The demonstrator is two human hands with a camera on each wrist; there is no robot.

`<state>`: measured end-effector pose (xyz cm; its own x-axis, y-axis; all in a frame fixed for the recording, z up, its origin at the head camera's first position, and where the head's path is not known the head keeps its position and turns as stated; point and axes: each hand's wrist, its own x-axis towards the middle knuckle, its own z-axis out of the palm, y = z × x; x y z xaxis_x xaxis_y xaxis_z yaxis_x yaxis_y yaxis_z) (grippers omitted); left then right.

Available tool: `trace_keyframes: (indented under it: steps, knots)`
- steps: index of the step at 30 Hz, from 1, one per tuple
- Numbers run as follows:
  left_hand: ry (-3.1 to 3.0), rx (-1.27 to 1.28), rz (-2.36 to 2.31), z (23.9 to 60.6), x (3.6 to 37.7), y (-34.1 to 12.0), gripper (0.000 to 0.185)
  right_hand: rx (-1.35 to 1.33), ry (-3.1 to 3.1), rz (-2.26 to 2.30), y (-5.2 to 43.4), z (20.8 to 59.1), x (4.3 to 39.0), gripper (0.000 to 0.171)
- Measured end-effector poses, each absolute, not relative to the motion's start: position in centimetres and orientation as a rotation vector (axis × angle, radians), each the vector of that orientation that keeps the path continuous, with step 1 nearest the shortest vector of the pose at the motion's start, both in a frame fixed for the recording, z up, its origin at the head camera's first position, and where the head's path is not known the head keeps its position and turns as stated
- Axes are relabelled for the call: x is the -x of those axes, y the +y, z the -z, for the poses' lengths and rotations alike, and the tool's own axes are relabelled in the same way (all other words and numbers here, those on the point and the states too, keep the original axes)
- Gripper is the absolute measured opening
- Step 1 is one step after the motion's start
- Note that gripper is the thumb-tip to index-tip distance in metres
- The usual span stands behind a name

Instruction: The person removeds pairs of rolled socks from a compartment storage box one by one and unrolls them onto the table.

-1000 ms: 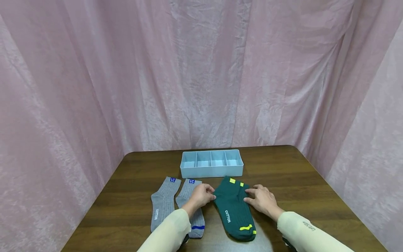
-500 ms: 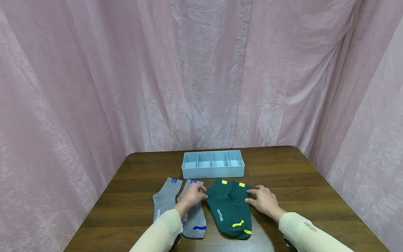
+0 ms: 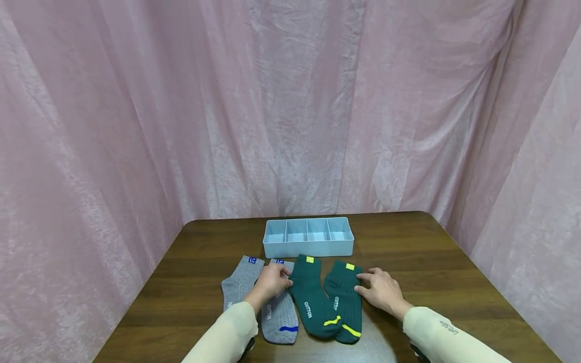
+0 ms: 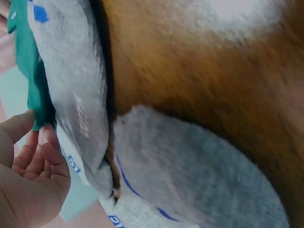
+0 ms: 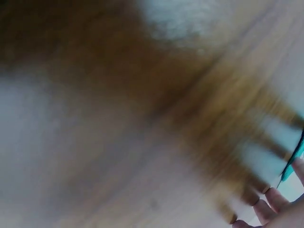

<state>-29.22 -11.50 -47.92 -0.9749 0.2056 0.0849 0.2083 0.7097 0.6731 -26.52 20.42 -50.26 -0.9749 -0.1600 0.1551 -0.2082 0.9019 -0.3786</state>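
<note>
**Green socks drawn apart on a wooden table**

On the dark wooden table (image 3: pixel 431 262), a person is at the separating step, by the look of it: two green socks (image 3: pixel 324 297) lie side by side, toes overlapping near the table's front edge. A pale blue tray (image 3: pixel 308 245) with four compartments stands just behind them. Two grey socks (image 3: pixel 260 297) lie to the left. The left hand (image 3: pixel 271 282), fingers curled, pinches the left green sock's edge; the right hand (image 3: pixel 381 290) rests with fingers bent on the right one's edge. Next, judging from this, the overlapping toes need pulling apart. Count: one table, one tray, four socks.
</note>
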Motion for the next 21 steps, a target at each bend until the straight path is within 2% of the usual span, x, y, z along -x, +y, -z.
trace_keyframes:
  steps: [9,15,21]
  knots:
    - [-2.875,0.661,0.403,48.4,28.7,-9.9,0.034,-0.234,-3.053,-0.521,19.7,50.2,26.5,0.082]
    - [-3.063,0.796,0.148,48.8,28.0,-8.2,0.066,-0.271,-3.078,-0.477,19.9,50.1,26.6,0.086]
    - [-3.14,0.878,0.025,48.4,27.5,-7.5,0.078,-0.338,-3.141,-0.502,20.7,49.6,26.9,0.086]
